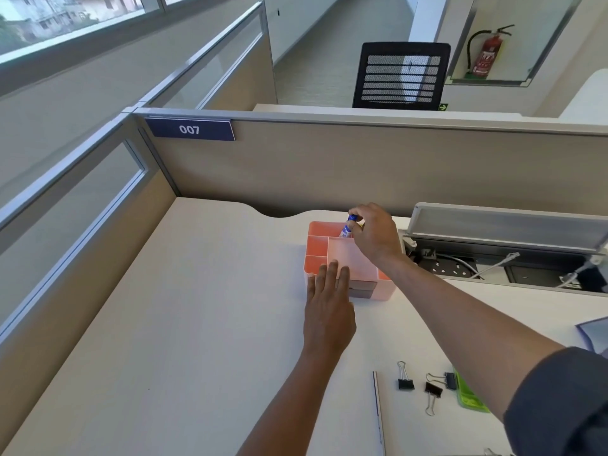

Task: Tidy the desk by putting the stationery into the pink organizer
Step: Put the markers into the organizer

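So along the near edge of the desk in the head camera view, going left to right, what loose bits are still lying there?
A thin pen or pencil → an upright black binder clip → a black binder clip lying flat → a third binder clip touching a green case, which the right forearm partly hides.

right hand pinches blue-capped tube over pink organizer | left hand flat against organizer front
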